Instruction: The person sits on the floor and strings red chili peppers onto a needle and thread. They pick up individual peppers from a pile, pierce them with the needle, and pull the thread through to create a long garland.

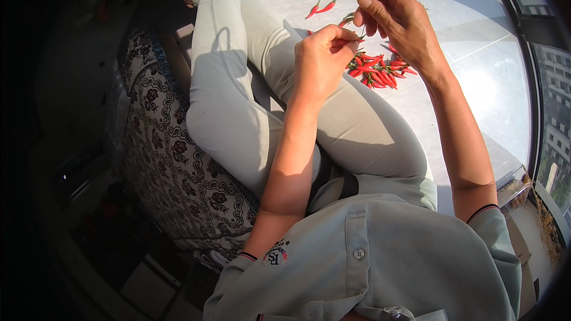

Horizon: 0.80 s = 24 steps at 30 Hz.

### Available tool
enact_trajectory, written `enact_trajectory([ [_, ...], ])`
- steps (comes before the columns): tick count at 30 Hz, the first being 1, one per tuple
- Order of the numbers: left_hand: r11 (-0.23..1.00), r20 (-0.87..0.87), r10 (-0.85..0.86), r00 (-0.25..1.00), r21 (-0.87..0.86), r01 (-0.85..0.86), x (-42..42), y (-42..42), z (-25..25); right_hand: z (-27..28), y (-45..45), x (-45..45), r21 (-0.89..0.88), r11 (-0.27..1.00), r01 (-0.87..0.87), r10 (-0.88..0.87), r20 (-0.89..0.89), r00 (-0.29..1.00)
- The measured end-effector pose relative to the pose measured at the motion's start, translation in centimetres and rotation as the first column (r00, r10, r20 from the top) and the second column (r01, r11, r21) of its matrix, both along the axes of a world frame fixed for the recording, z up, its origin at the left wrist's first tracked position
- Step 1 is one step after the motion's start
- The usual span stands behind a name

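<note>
A small red chili pepper [359, 41] is pinched between the fingertips of my left hand [320, 64], and much of it is hidden by them. Just above, my right hand [399, 24] has its thumb and fingers closed at the thin green stem [363, 31] of that pepper. Below both hands, a heap of red chili peppers [379, 71] with green stems lies on the pale tiled surface [464, 80]. Several loose chili peppers [328, 5] are spread farther off, beyond my left hand. Some peppers behind my fingers are partly covered.
My bent legs [227, 98] lie left of the peppers. A floral-patterned cloth [178, 156] drapes beside them over a lower, dark area. At the right stands a window frame [528, 76] with buildings outside. A clear plastic container [513, 191] sits by my right elbow.
</note>
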<state>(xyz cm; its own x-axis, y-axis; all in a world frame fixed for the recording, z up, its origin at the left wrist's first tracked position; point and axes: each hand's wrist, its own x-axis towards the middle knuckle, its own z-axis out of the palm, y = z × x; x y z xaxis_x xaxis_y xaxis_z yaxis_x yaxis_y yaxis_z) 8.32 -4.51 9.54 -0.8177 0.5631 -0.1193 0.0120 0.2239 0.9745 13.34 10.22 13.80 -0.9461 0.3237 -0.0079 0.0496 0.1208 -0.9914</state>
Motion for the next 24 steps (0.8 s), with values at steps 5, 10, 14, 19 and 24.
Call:
enact_trajectory([
  [5,0.989,-0.012,-0.028,1.0,-0.143,0.026,-0.5,0.1,-0.6,0.4,0.2,0.3,-0.087,0.996,-0.003,-0.005,-0.092,0.996],
  [10,0.98,-0.016,-0.023,1.0,-0.196,0.019,-0.4,0.4,-2.4,0.6,0.5,0.3,-0.266,0.964,0.014,-0.058,-0.157,0.986],
  [14,0.979,-0.039,-0.031,0.999,-0.204,0.022,-0.2,0.6,-2.7,1.5,0.4,0.6,-0.123,0.992,0.0,-0.02,-0.16,0.987],
  [19,0.977,-0.025,-0.066,0.997,-0.203,0.06,0.1,0.7,-2.2,1.5,0.3,0.7,-0.123,0.992,0.002,-0.019,-0.14,0.99],
  [24,0.853,0.002,-0.223,0.975,-0.484,0.196,-2.2,-0.6,0.0,1.2,0.6,1.2,-0.146,0.987,0.073,-0.085,-0.079,0.993],
])
